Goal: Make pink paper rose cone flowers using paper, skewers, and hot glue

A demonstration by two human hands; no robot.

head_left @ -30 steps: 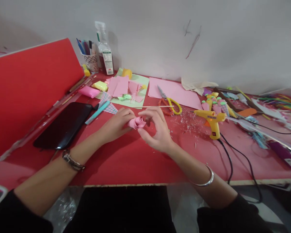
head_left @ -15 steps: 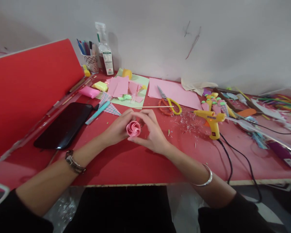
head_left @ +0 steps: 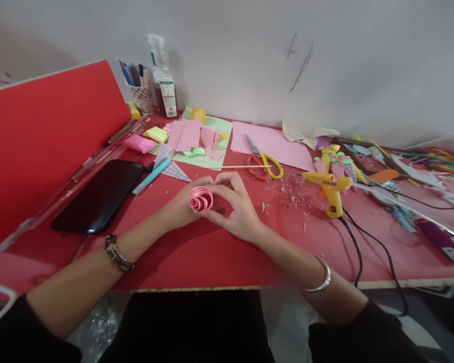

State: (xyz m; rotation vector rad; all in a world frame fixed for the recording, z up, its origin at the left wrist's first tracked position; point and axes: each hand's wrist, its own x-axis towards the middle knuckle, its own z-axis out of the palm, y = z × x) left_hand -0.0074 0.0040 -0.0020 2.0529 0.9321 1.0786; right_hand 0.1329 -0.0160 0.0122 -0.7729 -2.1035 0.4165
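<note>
A pink rolled paper flower (head_left: 201, 199), its spiral end facing up toward me, is held just above the red tabletop (head_left: 212, 257). My left hand (head_left: 179, 204) is closed around its left and lower side, with several fingers hidden behind the paper. Curved in from the other side, my right hand (head_left: 236, 206) has thumb and fingertips at the roll's right edge. A thin wooden stick (head_left: 238, 167) lies beyond my hands, its right end by yellow and red-handled scissors (head_left: 267, 161).
A yellow glue gun (head_left: 329, 189) with a black cord stands right, near small cone-shaped crafts (head_left: 335, 161). Left are a black phone (head_left: 100, 196), a blue cutter-like tool (head_left: 152, 176) and a red board (head_left: 49, 146). Behind stand a bottle (head_left: 164, 83), a pen cup (head_left: 142, 98) and pink sheets (head_left: 276, 143).
The paper flower has shifted slightly left and its spiral end has turned and tilted in my hands. My right hand's fingers have moved to its right edge. Other things stay put.
</note>
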